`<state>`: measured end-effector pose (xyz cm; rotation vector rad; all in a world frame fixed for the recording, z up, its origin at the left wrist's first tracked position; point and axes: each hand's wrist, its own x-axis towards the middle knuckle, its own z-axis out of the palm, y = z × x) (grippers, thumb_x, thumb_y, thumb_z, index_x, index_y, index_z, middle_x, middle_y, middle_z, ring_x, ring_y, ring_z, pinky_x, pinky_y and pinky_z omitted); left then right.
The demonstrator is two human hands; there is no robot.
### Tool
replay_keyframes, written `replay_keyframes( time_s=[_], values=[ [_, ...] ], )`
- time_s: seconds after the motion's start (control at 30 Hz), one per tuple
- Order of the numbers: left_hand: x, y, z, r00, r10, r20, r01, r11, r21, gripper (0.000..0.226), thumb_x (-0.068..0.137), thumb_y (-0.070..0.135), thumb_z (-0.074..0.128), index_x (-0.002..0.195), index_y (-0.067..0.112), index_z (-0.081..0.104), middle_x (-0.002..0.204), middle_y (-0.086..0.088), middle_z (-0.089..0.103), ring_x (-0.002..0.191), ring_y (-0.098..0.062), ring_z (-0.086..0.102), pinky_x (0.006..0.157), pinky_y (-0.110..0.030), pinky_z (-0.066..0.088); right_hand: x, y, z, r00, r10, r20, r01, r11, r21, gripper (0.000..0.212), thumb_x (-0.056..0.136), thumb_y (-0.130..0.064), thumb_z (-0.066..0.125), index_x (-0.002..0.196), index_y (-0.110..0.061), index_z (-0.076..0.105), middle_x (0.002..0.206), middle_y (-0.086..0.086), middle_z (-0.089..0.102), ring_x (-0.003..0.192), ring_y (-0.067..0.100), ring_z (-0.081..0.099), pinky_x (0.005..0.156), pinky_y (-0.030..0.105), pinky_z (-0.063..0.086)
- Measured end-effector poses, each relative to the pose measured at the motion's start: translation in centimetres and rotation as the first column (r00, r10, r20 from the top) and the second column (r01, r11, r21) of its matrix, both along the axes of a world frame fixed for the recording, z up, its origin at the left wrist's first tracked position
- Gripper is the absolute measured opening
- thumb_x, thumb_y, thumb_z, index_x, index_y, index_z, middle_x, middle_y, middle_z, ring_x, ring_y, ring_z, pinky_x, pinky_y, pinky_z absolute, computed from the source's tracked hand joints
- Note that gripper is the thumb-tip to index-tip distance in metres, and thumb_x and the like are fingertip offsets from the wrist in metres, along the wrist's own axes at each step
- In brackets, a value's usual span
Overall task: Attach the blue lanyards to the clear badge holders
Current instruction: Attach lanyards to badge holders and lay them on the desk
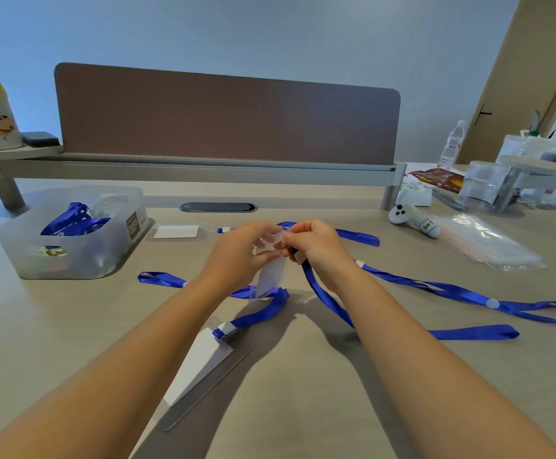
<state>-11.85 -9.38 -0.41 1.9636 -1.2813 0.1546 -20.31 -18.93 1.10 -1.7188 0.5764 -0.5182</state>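
Note:
My left hand (241,251) grips a clear badge holder (267,276) that hangs upright above the table's middle. My right hand (316,248) pinches the clip end of a blue lanyard (329,303) against the holder's top; that strap trails down to the right. Near me lies a finished badge holder (200,362) with a lanyard clipped on. Another badge holder (176,232) with a lanyard lies flat at the back. A loose blue lanyard (452,291) stretches across the right side.
A translucent bin (71,256) with more lanyards stands at the left. A pack of clear sleeves (488,243) and a white controller (412,218) lie at the right. A brown divider panel (226,114) closes the desk's far edge.

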Motion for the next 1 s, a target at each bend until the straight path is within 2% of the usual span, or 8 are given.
replay_keyframes(
  time_s=[0.13,0.23,0.3,0.43,0.63,0.8,0.9,1.0],
  values=[
    [0.3,-0.1,0.2,0.976,-0.016,-0.217,0.005,0.999,-0.051,0.029,0.083,0.022,0.055,0.109,0.009,0.055,0.107,-0.012,0.064,0.092,-0.018,0.055,0.078,-0.028,0.046,0.0,0.1,-0.1,0.999,0.046,-0.028,-0.048,0.995,-0.082,0.019,0.089,-0.009,0.053,0.071,-0.014,0.057,0.066,0.000,0.059,0.060,0.009,0.053,0.060,0.019,0.045],
    [0.6,-0.2,0.1,0.964,0.017,-0.267,-0.028,0.999,-0.038,0.024,0.087,0.023,0.050,0.100,0.007,0.061,0.098,-0.012,0.065,0.088,-0.021,0.056,0.073,-0.027,0.044,0.0,0.2,-0.2,0.996,0.078,-0.036,-0.081,0.991,-0.104,0.014,0.089,-0.008,0.052,0.086,-0.003,0.065,0.068,-0.002,0.061,0.065,0.009,0.057,0.070,0.024,0.050],
    [0.7,-0.1,0.0,0.961,0.041,-0.273,-0.046,0.999,-0.012,0.026,0.087,0.023,0.048,0.097,0.005,0.063,0.094,-0.014,0.065,0.084,-0.022,0.055,0.074,-0.030,0.044,0.1,0.2,-0.3,0.995,0.086,-0.044,-0.091,0.989,-0.117,0.018,0.089,-0.008,0.053,0.099,0.002,0.064,0.069,-0.003,0.061,0.065,0.008,0.058,0.071,0.023,0.052],
    [0.9,0.2,0.1,0.961,0.029,-0.276,-0.035,0.999,-0.014,0.025,0.087,0.021,0.048,0.095,0.004,0.064,0.083,-0.008,0.060,0.082,-0.021,0.055,0.067,-0.027,0.045,0.2,0.4,-0.2,0.993,0.108,-0.051,-0.114,0.986,-0.120,0.019,0.087,-0.006,0.055,0.101,0.003,0.064,0.069,-0.003,0.060,0.063,0.007,0.057,0.057,0.011,0.050],
    [1.0,0.4,0.8,0.965,0.002,-0.261,-0.004,1.000,-0.007,0.021,0.088,0.016,0.048,0.095,0.004,0.064,0.082,-0.007,0.059,0.080,-0.020,0.053,0.066,-0.019,0.042,0.5,0.9,0.0,0.995,0.104,0.011,-0.102,0.990,-0.101,0.020,0.087,-0.003,0.054,0.103,0.007,0.062,0.070,0.002,0.059,0.064,0.011,0.054,0.065,0.019,0.048],
    [0.9,0.6,1.6,0.974,0.021,-0.226,-0.035,0.998,-0.058,0.019,0.087,0.014,0.049,0.093,0.003,0.063,0.083,-0.008,0.059,0.081,-0.022,0.054,0.066,-0.025,0.043,0.8,1.2,0.6,0.994,0.090,0.057,-0.081,0.986,-0.148,0.020,0.088,-0.003,0.053,0.103,0.007,0.061,0.071,0.003,0.058,0.065,0.010,0.053,0.065,0.017,0.048],
    [0.8,0.6,2.3,0.981,0.028,-0.189,-0.048,0.994,-0.100,0.018,0.086,0.013,0.050,0.091,0.001,0.063,0.081,-0.009,0.058,0.078,-0.020,0.052,0.063,-0.021,0.041,1.0,1.2,0.9,0.990,0.092,0.104,-0.073,0.982,-0.172,0.020,0.088,-0.003,0.053,0.102,0.007,0.061,0.072,0.002,0.058,0.065,0.007,0.054,0.059,0.011,0.049],
    [1.1,0.7,2.9,0.981,0.041,-0.192,-0.065,0.990,-0.122,0.016,0.086,0.014,0.051,0.087,0.002,0.063,0.078,-0.008,0.059,0.078,-0.022,0.054,0.069,-0.032,0.047,1.3,1.3,1.4,0.985,0.093,0.148,-0.067,0.982,-0.175,0.019,0.088,-0.003,0.053,0.102,0.005,0.061,0.072,0.001,0.058,0.066,0.005,0.055,0.052,0.003,0.047]
  ],
)
